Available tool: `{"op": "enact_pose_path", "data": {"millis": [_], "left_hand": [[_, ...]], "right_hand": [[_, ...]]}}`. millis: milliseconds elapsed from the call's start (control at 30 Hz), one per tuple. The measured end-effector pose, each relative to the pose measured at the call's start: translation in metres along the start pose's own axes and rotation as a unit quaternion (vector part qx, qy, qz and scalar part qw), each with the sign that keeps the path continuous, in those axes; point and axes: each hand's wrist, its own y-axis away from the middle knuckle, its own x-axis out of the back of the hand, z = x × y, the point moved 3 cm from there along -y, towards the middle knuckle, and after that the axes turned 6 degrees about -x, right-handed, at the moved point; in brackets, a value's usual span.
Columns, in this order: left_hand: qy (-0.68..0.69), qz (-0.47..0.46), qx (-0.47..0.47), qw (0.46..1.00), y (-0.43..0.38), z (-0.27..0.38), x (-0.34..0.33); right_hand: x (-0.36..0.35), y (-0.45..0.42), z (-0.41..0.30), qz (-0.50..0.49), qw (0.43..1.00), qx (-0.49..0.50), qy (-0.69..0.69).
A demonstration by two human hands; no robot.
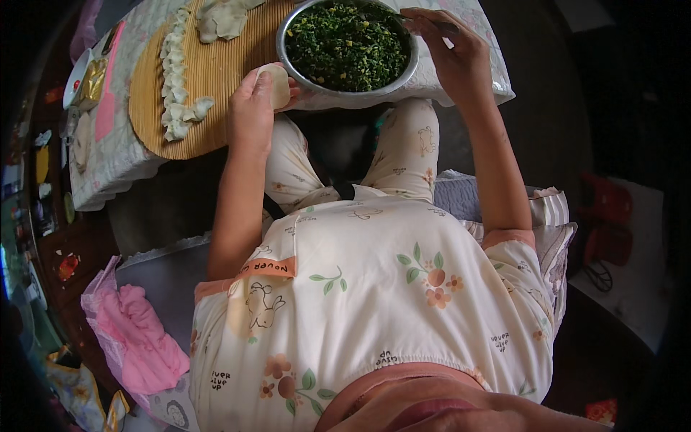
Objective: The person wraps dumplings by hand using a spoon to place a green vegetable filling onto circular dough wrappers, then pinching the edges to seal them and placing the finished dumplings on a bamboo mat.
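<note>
A round dough wrapper (pixel 280 87) lies on the fingers of my left hand (pixel 258 102), its thumb on the wrapper's edge. Just right of it stands a metal bowl (pixel 413 67) of chopped green filling with small yellow bits (pixel 348 46). At the bowl's upper right rim, my right hand (pixel 459 48) grips a dark-handled utensil (pixel 445 27), whose far end is hidden or hard to make out against the filling. A row of folded dumplings (pixel 174 81) sits on the round slatted board (pixel 216 86) at left, with a pile of flat wrappers (pixel 222 22) at its top.
The board and bowl rest on a table with a patterned cloth (pixel 116 173). Left of the board are a pink flat object (pixel 106 116), a gold packet (pixel 94 81) and a white bowl (pixel 73 81). Pink fabric (pixel 137 340) lies beside me at lower left.
</note>
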Motion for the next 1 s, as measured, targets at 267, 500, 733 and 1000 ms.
{"op": "enact_pose_path", "data": {"millis": [267, 500, 733, 1000], "left_hand": [[0.033, 0.000, -0.014, 0.999, 0.004, 0.014, -0.001], [0.135, -0.079, 0.017, 0.988, 0.001, 0.016, -0.018], [0.176, -0.090, 0.023, 0.980, -0.005, 0.022, -0.024], [0.220, -0.068, 0.041, 0.972, -0.012, 0.025, -0.036]], "right_hand": [[-0.027, 0.012, -0.005, -0.025, 0.999, -0.023, 0.030], [-0.050, 0.007, 0.025, -0.027, 0.988, -0.147, -0.040], [-0.039, 0.003, 0.077, -0.031, 0.914, -0.267, -0.305], [-0.027, 0.004, 0.077, -0.018, 0.860, -0.336, -0.384]]}}
